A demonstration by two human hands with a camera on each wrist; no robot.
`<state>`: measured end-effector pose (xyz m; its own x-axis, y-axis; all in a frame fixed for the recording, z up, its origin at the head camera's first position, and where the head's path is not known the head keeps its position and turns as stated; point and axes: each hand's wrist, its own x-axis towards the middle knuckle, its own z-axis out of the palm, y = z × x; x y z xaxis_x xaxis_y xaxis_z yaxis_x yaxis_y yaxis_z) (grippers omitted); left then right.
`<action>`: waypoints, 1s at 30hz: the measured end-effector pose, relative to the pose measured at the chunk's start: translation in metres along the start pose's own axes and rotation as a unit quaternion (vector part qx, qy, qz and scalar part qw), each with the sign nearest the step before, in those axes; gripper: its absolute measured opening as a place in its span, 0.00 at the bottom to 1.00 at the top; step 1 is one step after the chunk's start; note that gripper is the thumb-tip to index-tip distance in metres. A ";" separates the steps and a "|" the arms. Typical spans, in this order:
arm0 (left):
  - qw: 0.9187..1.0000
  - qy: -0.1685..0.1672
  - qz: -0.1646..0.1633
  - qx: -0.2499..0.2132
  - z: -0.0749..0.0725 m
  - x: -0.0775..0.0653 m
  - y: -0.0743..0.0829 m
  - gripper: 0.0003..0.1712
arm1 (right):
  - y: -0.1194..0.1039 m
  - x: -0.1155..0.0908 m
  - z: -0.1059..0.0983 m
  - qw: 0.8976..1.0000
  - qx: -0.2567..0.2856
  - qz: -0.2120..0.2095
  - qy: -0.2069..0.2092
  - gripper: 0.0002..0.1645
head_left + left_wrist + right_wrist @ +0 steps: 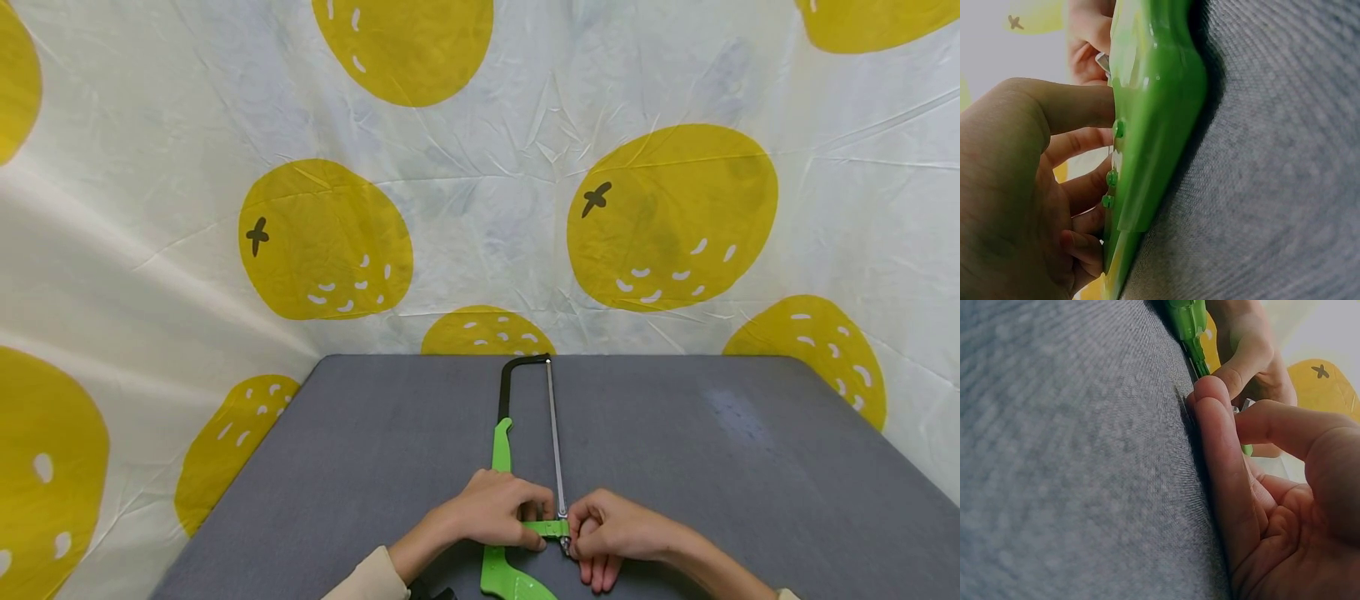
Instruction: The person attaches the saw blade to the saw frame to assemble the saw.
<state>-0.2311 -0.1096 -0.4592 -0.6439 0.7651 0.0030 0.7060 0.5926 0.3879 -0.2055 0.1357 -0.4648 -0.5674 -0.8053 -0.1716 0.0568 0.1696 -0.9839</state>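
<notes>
A hacksaw with a green handle (516, 580), a black frame bow (506, 385) and a silver blade (556, 442) lies on the grey table. My left hand (497, 510) reaches over the frame, its fingers and thumb gripping the green crossbar (546, 528) near the blade's lower end. In the left wrist view the green handle (1166, 94) fills the middle. At the crossbar's right tip, my right hand (617, 527) pinches a small metal wing nut (566, 545) between thumb and index finger. The fingers hide most of that nut in the right wrist view.
The table (697, 467) has a grey cloth surface with a pale patch (738, 417) on the right. Behind it hangs a white curtain (487, 242) printed with yellow fruit. A dark object (431, 593) shows partly beside the left sleeve at the bottom edge.
</notes>
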 end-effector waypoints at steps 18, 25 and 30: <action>1.000 0.006 -0.004 0.012 0.000 0.001 0.002 0.10 | -0.001 -0.001 0.001 1.000 -0.018 0.006 0.014 0.26; 1.000 0.006 -0.004 0.010 0.001 0.001 0.002 0.09 | 0.000 0.000 0.006 0.998 -0.017 0.016 0.054 0.17; 1.000 0.005 -0.003 0.009 0.001 0.000 0.002 0.09 | 0.000 0.000 0.007 0.998 -0.024 0.012 0.056 0.22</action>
<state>-0.2299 -0.1080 -0.4596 -0.6508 0.7591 0.0101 0.7071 0.6013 0.3720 -0.1997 0.1317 -0.4649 -0.6549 -0.7326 -0.1853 0.0337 0.2167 -0.9756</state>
